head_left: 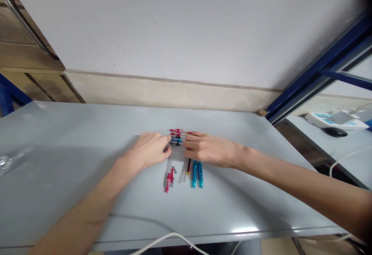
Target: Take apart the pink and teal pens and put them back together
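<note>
A small bunch of clear pens with red and blue parts (176, 134) lies crosswise on the grey table between my hands. My left hand (149, 148) is closed at the left end of the bunch, a thin dark pen piece (166, 147) pinched between thumb and forefinger. From the right, my right hand (205, 147) rests its curled fingers on the other ends of these pens and hides them. Below it lie two turquoise pen barrels (197, 175) side by side, with thin refills (188, 166) to their left. A clear pen with red parts (168, 181) lies nearer me.
Crumpled clear plastic (5, 162) lies at the table's left. A white wall (174, 34) rises behind the grey table (87, 131). Past the blue frame (319, 65) on the right are a black mouse (335, 132) and a white device (334, 120). A white cable (174, 234) loops at the front edge.
</note>
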### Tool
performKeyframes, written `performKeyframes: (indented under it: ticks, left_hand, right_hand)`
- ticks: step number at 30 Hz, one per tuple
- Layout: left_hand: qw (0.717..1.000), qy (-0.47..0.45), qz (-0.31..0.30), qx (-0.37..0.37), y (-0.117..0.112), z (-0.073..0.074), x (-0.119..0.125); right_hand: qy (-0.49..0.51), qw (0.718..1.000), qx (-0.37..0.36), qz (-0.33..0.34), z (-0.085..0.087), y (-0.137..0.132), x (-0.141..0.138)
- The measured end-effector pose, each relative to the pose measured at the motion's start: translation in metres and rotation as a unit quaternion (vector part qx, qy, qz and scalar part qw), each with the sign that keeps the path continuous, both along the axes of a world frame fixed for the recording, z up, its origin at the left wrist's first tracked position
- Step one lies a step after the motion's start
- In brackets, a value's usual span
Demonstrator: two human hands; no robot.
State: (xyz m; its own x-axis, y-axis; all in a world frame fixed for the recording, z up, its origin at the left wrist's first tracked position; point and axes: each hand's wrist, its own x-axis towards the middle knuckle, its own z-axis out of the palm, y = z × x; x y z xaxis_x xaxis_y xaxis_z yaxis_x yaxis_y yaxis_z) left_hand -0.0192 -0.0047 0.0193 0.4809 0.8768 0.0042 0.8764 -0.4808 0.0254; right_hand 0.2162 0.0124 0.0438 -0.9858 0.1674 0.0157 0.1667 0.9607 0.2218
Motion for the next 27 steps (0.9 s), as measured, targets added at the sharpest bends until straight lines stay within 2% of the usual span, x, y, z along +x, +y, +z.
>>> performKeyframes:
  ticks: [7, 11, 13, 17, 21, 27]
  left_hand:
    - [1.000, 0.008, -0.005, 0.008, -0.002, 0.004, 0.001]
    - [1.000, 0.002, -0.012, -0.010, -0.001, 0.006, 0.000]
    - [1.000, -0.007, -0.005, -0.018, 0.000, 0.008, 0.000]
    - [0.999, -0.040, 0.004, -0.012, 0.001, 0.010, -0.002]
    - [0.993, -0.112, -0.038, 0.022, 0.002, 0.004, -0.002]
    - [0.964, -0.234, -0.094, 0.087, 0.001, -0.010, 0.004]
  right_hand:
    - [0.007, 0.999, 0.010, -0.033, 0.007, -0.001, 0.005]
    - [0.106, 0.990, -0.003, -0.094, 0.010, 0.003, 0.007]
    - [0.184, 0.973, -0.009, -0.138, 0.003, 0.004, 0.009]
    - [0.294, 0.933, -0.017, -0.207, -0.021, 0.003, 0.017]
    - [0.335, 0.913, -0.025, -0.233, -0.037, 0.004, 0.031]
    - [0.339, 0.900, -0.010, -0.275, -0.039, 0.008, 0.041]
